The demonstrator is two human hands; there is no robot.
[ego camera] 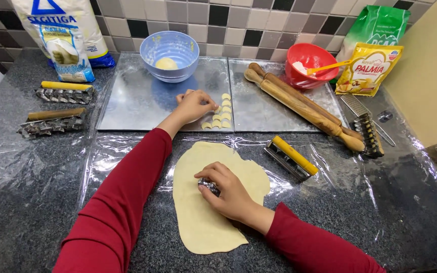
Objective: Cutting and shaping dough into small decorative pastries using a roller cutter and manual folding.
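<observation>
A small metal cutter point(209, 186) is gripped by the right hand point(228, 194) and pressed into the rolled dough point(203, 222), while cut pieces point(220, 115) are laid on the tray point(137, 101) by the left hand point(194, 105), fingers loosely curled.

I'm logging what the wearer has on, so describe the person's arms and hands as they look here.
Both arms wear long, plain dark red sleeves that end at the wrists. The left hand and right hand are bare: no gloves. No rings, watch or bracelets show. The sleeve fabric looks smooth and unmarked, with soft folds.

head cam | looks steeply down, forward | close over counter point(36, 202) | single view
</observation>
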